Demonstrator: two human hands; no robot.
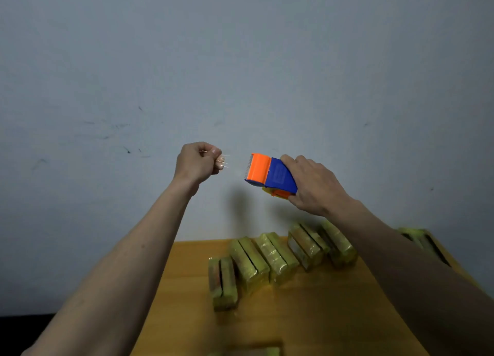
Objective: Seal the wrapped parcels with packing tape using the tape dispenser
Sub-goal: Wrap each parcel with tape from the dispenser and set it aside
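My right hand grips an orange and blue tape dispenser, held up in the air in front of the wall. My left hand is raised to its left, fingers curled, pinching the free end of clear tape. The thin strip between hand and dispenser is barely visible. Below, several yellow-green wrapped parcels stand on edge in a row on the wooden table. One parcel stands at the row's left end.
A pale, scuffed wall fills the background. Another wrapped parcel shows at the table's far right behind my right forearm. The top of one more parcel peeks in at the bottom edge. Dark floor lies left of the table.
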